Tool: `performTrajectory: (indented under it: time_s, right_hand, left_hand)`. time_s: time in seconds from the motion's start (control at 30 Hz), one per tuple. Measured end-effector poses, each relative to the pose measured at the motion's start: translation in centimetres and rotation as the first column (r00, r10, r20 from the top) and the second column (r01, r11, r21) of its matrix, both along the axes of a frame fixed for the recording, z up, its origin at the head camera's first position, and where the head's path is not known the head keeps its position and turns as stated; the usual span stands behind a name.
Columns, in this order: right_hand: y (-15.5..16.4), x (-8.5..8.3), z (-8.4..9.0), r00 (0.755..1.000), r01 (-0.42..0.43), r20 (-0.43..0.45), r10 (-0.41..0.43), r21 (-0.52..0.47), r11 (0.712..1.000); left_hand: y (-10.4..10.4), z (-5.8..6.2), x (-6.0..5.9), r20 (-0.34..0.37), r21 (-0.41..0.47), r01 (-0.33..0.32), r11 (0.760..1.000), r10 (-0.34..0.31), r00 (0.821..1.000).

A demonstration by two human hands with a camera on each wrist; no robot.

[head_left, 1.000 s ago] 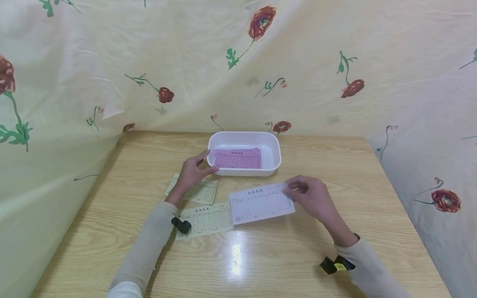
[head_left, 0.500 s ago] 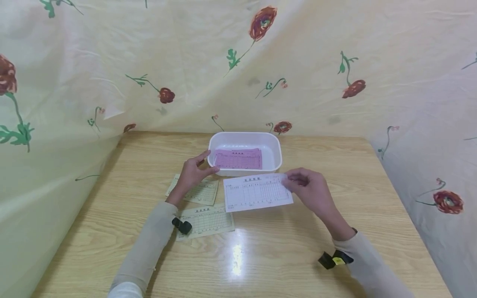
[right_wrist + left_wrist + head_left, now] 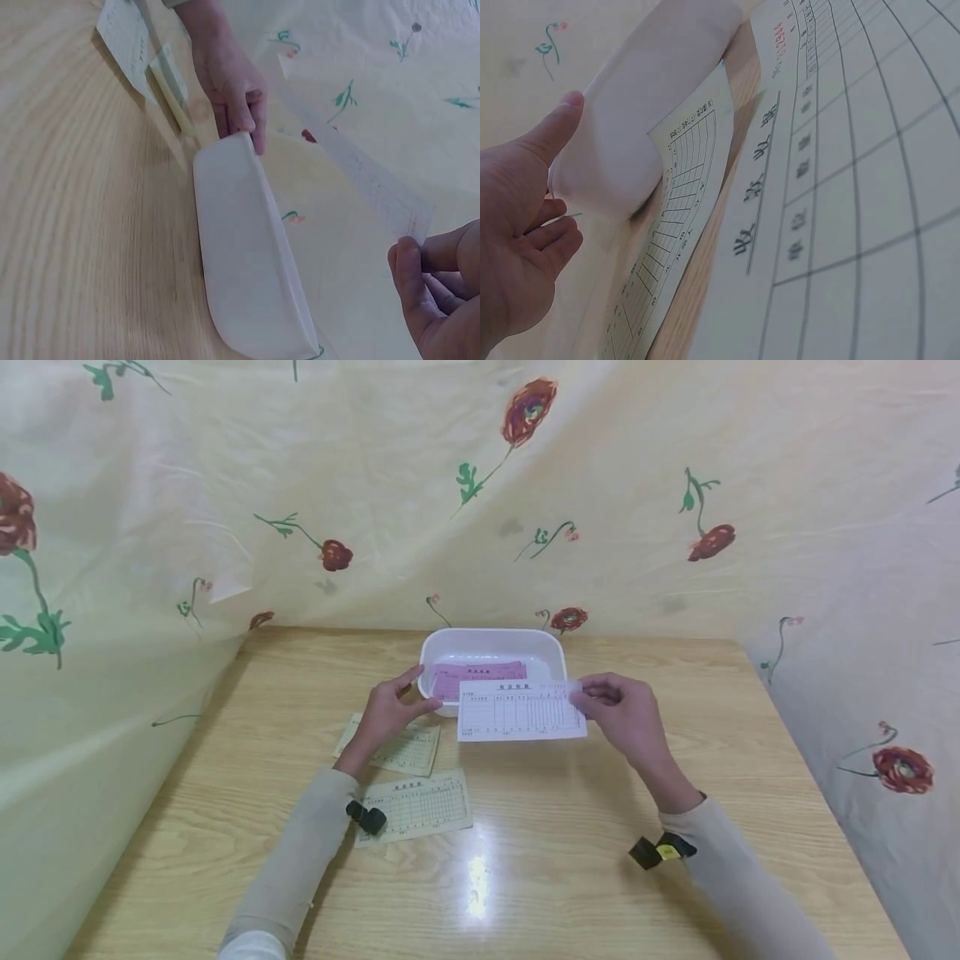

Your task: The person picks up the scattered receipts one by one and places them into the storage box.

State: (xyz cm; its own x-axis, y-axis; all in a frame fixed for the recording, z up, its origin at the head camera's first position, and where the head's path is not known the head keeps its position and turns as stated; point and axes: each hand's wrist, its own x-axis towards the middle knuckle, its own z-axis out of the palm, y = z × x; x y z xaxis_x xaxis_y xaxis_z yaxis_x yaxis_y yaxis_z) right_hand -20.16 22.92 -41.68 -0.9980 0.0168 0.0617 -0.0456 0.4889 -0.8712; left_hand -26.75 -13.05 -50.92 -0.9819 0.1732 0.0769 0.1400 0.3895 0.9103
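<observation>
right hand [image 3: 618, 710] pinches the white slip [image 3: 521, 711]; left hand [image 3: 390, 710], fingers loose, touches the white tray [image 3: 551, 647] beside it.

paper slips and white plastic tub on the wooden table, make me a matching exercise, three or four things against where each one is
Things:
1. white printed paper slip
2. pink printed paper slip
3. pale yellow printed paper slip nearest the camera
4. white plastic tub

Places:
A. lying inside the tub
B. flat on the table beside the left forearm
C. pinched by the right hand, held over the tub's near edge
D. at the back of the table, left hand touching its rim

Pairs: 1-C, 2-A, 3-B, 4-D
</observation>
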Motion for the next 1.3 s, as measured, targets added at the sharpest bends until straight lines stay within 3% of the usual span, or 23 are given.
performTrajectory:
  time_s: [0.4, 0.77, 1.1, 1.3]
  right_hand:
    - [-0.6, -3.0, -0.7, 0.999, 0.037, -0.028, -0.04, -0.12, 0.992]
    - [-1.6, -5.6, -0.9, 0.999, 0.049, -0.001, -0.049, -0.147, 0.988]
    - [-2.8, -7.7, -1.3, 0.998, 0.048, -0.027, -0.053, -0.174, 0.984]
    - [-3.6, -9.0, -1.9, 0.997, 0.079, 0.012, -0.078, -0.139, 0.987]
  left_hand:
    - [0.0, 0.1, 0.0, 0.005, 0.002, 0.003, 1.0, -0.003, 1.0]
    - [-0.1, 0.1, -0.1, 0.023, -0.005, -0.007, 1.0, 0.007, 1.0]
    - [-0.1, 0.2, 0.0, 0.011, -0.01, -0.01, 1.0, 0.01, 1.0]
    - [-0.1, 0.1, -0.1, -0.002, -0.014, -0.005, 1.0, 0.005, 1.0]
